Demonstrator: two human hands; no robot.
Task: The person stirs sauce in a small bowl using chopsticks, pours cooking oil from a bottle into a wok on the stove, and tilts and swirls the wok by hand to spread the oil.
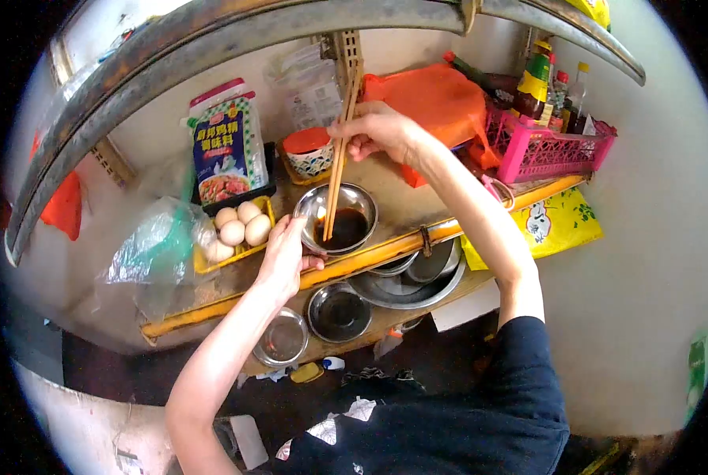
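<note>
My left hand grips the near left rim of a small metal bowl, which sits at the front edge of the wooden shelf. Dark brown liquid lies in the bottom of the bowl. My right hand is closed around a pair of long wooden chopsticks, held steeply with their tips down in the liquid. Left of the bowl, several eggs rest in a yellow tray. Behind the bowl stands a patterned cup with a red top.
A seasoning bag stands at the back left, near a crumpled plastic bag. Bottles fill a pink basket on the right, beside an orange plastic bag. Metal bowls sit on the lower shelf. A metal bar arches overhead.
</note>
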